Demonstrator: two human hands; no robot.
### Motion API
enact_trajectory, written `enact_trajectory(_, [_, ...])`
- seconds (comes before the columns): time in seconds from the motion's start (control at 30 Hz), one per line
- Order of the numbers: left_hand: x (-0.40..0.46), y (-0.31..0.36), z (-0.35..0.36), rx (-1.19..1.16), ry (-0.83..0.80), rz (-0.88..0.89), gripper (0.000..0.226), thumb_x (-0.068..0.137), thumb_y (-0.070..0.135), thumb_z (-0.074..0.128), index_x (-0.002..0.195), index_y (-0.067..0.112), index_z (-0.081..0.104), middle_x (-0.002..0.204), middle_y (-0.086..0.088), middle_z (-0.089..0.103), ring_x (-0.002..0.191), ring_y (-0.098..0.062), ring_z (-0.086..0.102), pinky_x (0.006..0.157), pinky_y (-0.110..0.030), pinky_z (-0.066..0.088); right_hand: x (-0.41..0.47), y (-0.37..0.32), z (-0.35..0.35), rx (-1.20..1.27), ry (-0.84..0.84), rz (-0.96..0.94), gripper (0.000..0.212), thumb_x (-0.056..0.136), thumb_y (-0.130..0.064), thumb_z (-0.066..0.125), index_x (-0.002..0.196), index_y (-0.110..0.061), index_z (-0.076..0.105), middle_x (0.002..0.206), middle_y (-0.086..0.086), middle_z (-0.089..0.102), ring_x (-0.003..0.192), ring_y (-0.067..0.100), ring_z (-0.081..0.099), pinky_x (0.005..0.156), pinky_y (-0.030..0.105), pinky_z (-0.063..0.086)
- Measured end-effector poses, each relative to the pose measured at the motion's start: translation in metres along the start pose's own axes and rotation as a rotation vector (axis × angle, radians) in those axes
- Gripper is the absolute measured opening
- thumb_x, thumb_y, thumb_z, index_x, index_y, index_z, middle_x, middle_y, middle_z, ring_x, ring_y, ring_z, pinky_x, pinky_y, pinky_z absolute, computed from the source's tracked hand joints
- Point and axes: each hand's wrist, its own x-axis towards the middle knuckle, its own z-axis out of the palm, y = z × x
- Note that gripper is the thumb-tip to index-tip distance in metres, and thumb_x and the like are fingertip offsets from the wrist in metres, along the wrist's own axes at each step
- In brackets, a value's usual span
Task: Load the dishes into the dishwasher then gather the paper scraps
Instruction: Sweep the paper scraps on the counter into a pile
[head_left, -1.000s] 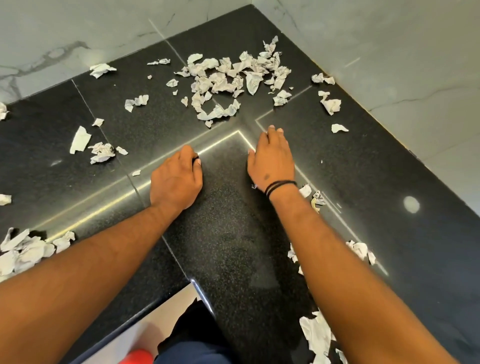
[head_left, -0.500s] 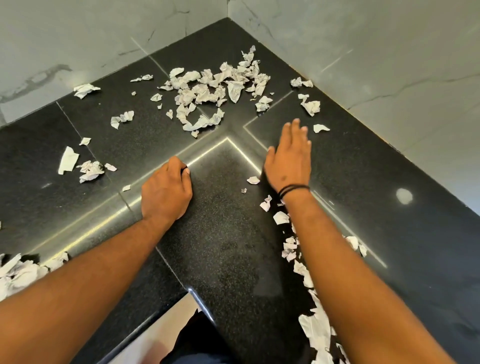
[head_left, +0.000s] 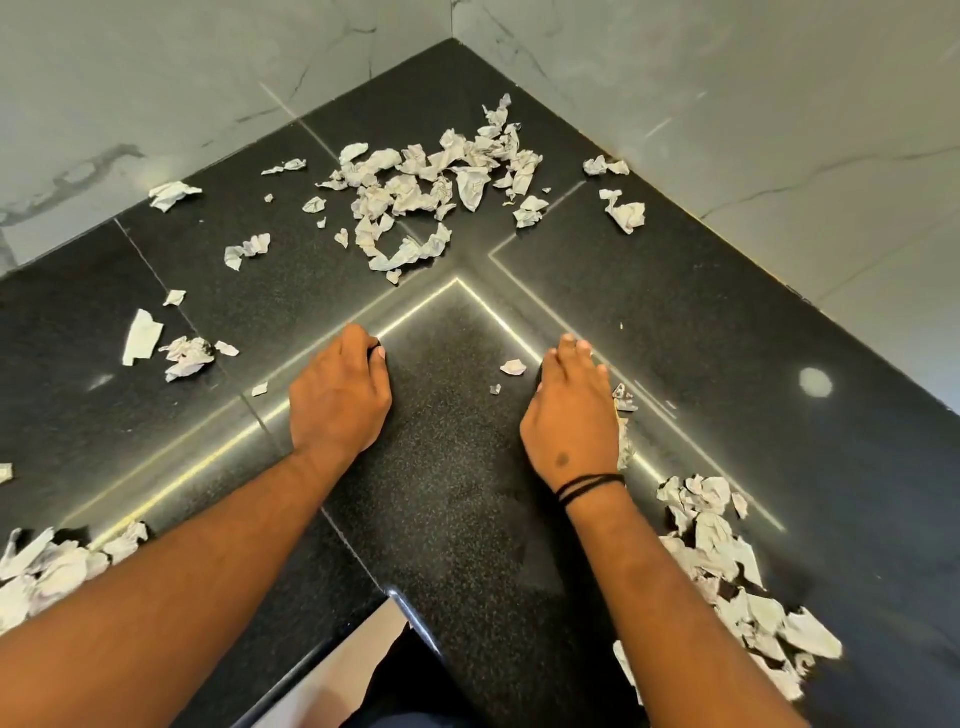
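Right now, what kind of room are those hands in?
Probably a kitchen: a polished black stone countertop runs into a corner between pale marble-look wall tiles. Torn paper scraps lie scattered on it. No sink or appliance shows.

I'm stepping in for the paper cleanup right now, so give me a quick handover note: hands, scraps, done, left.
Left hand rests on the black counter, fingers curled, holding nothing visible.
Right hand lies palm down, small scraps by its outer edge.
Big pile sits in the far corner; heaps at near right and near left; strays lie on the left.
No dishes or dishwasher in view.
Left: gather all scraps together.
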Motion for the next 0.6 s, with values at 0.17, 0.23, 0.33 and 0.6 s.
enact_trajectory(0.17, [-0.001,0.003,-0.002,-0.005,-0.006,-0.017,0.015,0.104,0.032,0.045,0.099,0.018,0.046,0.089,-0.005,0.064,0.076,-0.028,0.059,0.061,-0.039,0.043,0.023,-0.018,-0.010,0.068,0.053,-0.021,0.040,0.098,-0.016,0.045,0.134,-0.004,0.056,0.154,0.014,0.042,0.148,0.033,0.030,0.123,0.050,0.019])
enact_trajectory(0.23, [-0.001,0.003,-0.002,-0.009,-0.002,-0.014,0.016,0.104,0.032,0.045,0.098,0.018,0.046,0.088,-0.005,0.064,0.075,-0.027,0.058,0.061,-0.040,0.045,0.057,-0.022,-0.014,0.072,0.044,-0.069,0.047,0.099,-0.016,0.046,0.145,-0.005,0.044,0.161,0.014,0.029,0.151,0.035,0.019,0.123,0.048,0.021])
enact_trajectory(0.33, [-0.001,0.004,-0.002,-0.009,0.001,-0.014,0.015,0.104,0.033,0.045,0.098,0.019,0.045,0.087,-0.004,0.062,0.073,-0.025,0.056,0.060,-0.038,0.042,0.117,-0.021,-0.014,0.038,0.001,-0.135,0.061,0.099,-0.012,0.049,0.155,-0.008,0.026,0.167,0.011,0.012,0.152,0.039,0.012,0.122,0.050,0.025])
enact_trajectory(0.6, [0.000,0.002,-0.001,-0.006,-0.001,-0.014,0.016,0.104,0.034,0.045,0.099,0.018,0.047,0.090,-0.004,0.064,0.076,-0.027,0.059,0.061,-0.040,0.046,0.174,-0.017,-0.005,-0.060,-0.121,-0.217,0.053,0.103,-0.017,0.043,0.154,-0.009,0.030,0.164,0.007,0.023,0.151,0.033,0.018,0.120,0.056,0.022])
